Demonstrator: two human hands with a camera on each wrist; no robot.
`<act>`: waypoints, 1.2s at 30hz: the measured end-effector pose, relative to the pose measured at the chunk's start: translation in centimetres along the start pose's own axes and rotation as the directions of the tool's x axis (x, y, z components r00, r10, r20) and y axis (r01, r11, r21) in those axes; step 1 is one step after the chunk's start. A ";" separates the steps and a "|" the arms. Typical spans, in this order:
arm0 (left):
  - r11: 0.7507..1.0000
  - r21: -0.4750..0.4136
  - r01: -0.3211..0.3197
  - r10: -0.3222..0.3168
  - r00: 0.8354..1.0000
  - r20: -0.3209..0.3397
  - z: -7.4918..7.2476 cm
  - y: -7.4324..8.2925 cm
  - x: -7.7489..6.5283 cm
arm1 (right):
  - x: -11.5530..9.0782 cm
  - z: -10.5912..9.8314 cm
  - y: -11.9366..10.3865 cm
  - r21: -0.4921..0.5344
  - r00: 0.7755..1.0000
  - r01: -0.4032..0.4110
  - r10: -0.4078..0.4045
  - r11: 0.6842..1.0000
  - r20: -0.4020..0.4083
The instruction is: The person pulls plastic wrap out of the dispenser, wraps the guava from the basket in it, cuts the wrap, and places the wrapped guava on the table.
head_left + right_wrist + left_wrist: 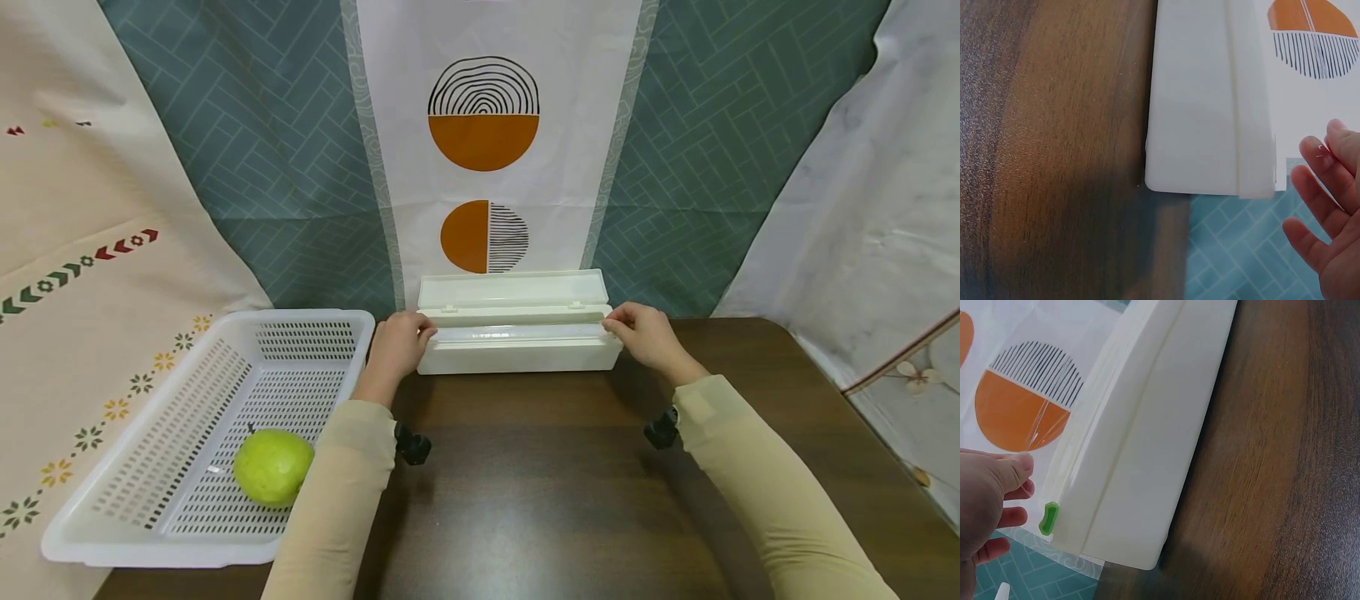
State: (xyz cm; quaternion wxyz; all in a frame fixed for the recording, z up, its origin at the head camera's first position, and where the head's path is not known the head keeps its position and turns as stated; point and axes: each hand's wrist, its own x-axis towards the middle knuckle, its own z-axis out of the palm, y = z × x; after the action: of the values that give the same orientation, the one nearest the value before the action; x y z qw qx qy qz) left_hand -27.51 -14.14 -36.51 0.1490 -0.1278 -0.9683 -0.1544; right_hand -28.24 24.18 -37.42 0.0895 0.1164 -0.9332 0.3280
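A white cling film dispenser box (517, 359) stands at the back of the table with its lid (513, 290) raised. Clear cling film (517, 332) shows along the box's top as a shiny strip. At the left end, my left hand (400, 342) pinches the film's edge between thumb and forefinger; in the left wrist view a green slider (1049, 519) sits beside these fingers. My right hand (647, 335) pinches the film at the other end, its remaining fingers spread loosely in the right wrist view. The film is transparent, so its outline is hard to see.
Left of the box is a white perforated plastic basket (180, 552) holding a green, round fruit (273, 467), partly behind the left sleeve. The dark wooden table (525, 517) stretches in front. Patterned cloths (300, 150) hang behind and at the sides.
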 end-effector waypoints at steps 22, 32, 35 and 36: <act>0.982 -0.170 0.080 -0.082 0.997 -0.003 -0.4 0.1 0.0 | -0.1 -0.7 -0.2 -0.008 0.999 0.022 -0.022 1.000 -0.032; 0.965 -0.245 0.090 -0.093 0.996 0.002 -0.9 0.3 -0.1 | -0.1 -1.0 -0.4 -0.009 0.999 0.024 -0.024 1.000 -0.041; 0.966 -0.249 0.074 -0.080 0.997 -0.015 -0.9 0.3 0.0 | -0.1 -1.1 -0.4 -0.011 0.999 0.023 -0.023 1.000 -0.044; 0.965 -0.253 0.070 -0.078 0.997 -0.019 -1.0 0.3 0.0 | -0.1 -1.1 -0.4 -0.012 0.999 0.023 -0.023 1.000 -0.045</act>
State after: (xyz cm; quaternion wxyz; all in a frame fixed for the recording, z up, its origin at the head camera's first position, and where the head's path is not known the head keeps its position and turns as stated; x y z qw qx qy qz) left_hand -27.23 -14.20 -35.55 0.1396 -0.1071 -0.9428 -0.2832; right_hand -27.95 24.59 -36.32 0.1150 0.1191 -0.9314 0.3243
